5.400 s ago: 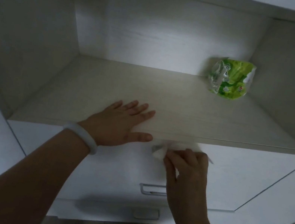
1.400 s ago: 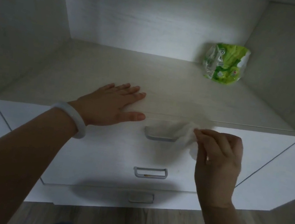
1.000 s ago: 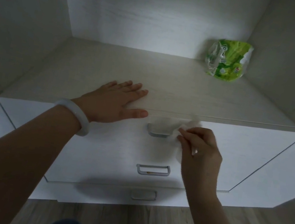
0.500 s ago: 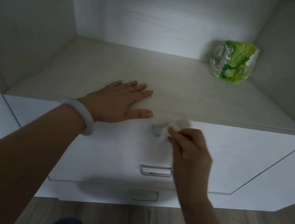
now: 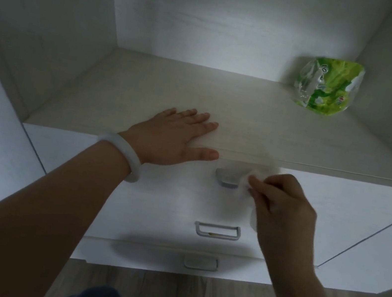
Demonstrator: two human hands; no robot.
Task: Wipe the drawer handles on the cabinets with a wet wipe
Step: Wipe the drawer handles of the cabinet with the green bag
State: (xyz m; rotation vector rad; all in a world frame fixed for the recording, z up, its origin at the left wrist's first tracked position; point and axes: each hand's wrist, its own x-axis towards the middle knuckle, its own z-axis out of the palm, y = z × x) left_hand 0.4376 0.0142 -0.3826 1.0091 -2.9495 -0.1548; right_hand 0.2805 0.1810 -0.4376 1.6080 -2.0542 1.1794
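Right hand (image 5: 281, 210): fingers curled, pinching white wet wipe (image 5: 255, 177) against right end of top drawer handle (image 5: 227, 180).
Left hand (image 5: 175, 139): flat, fingers straight and together, palm down on near edge of cabinet shelf (image 5: 296, 139), thumb over drawer front; white bangle (image 5: 122, 156) on wrist.
Middle drawer handle (image 5: 217, 230): below, uncovered.
Lowest drawer handle (image 5: 200, 262): nearer floor, in shadow.
Green wipe packet (image 5: 327, 86): far right corner of shelf.
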